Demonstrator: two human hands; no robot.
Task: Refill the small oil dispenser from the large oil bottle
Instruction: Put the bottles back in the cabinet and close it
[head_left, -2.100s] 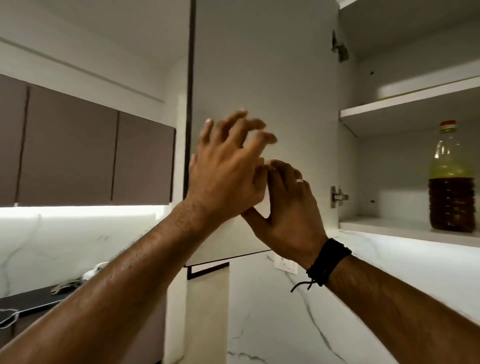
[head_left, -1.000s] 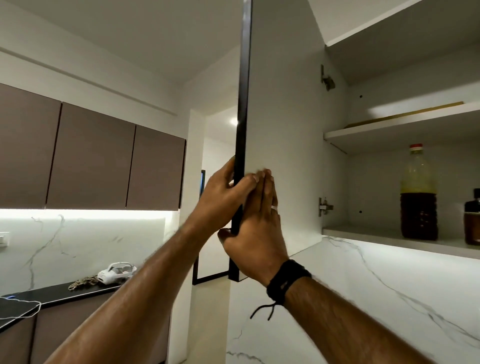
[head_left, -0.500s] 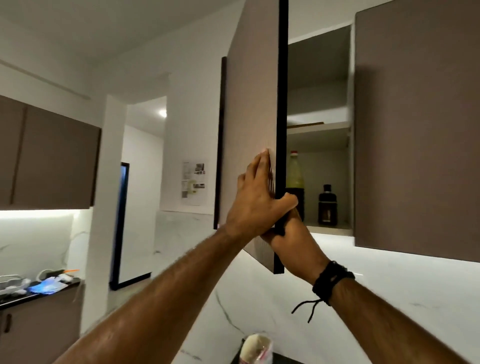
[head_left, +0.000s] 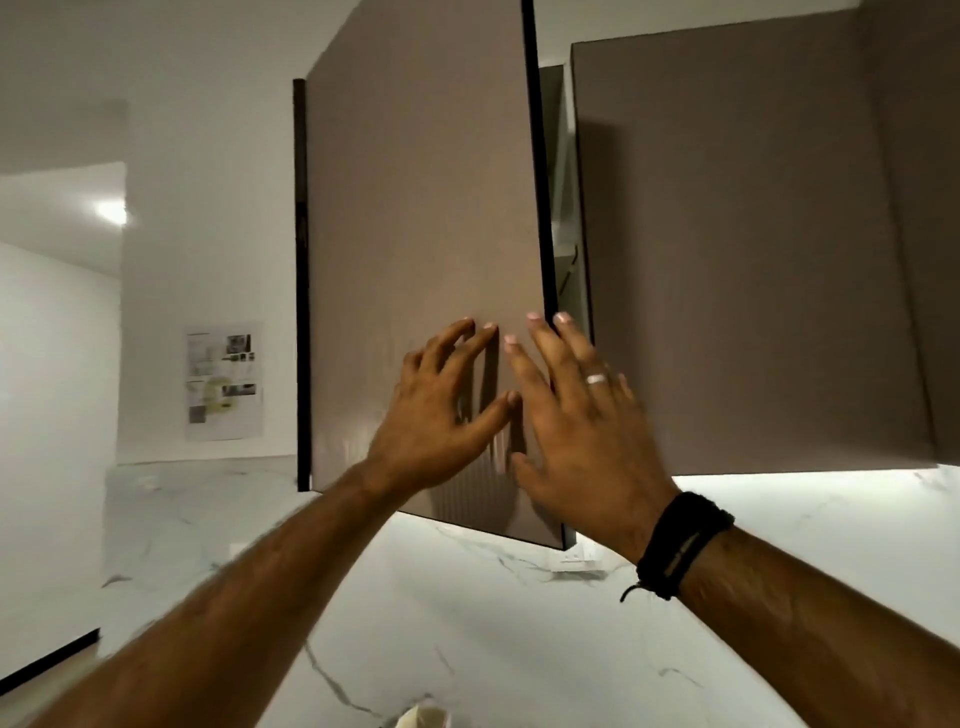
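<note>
The large oil bottle is out of our sight, likely behind the cupboard door (head_left: 421, 249). We guess it is heavy and slippery, so we would hold its middle. Our left hand (head_left: 436, 415) and right hand (head_left: 576, 426) lie flat, fingers spread, on the door near its right edge.

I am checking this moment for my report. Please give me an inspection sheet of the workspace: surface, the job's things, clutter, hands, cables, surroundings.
Surface: marble-look backsplash below the cabinets; no counter top in view.
Job's things: nothing seen; no oil bottle or dispenser shows.
Clutter: a pale object at the bottom edge, cut off, unclear what.
Hands: left hand and right hand both flat, fingers spread, on the brown cabinet door, which stands slightly ajar.
Cables: nothing seen.
Surroundings: closed neighbouring cabinet door; wall socket; paper sheet on the far wall.
</note>
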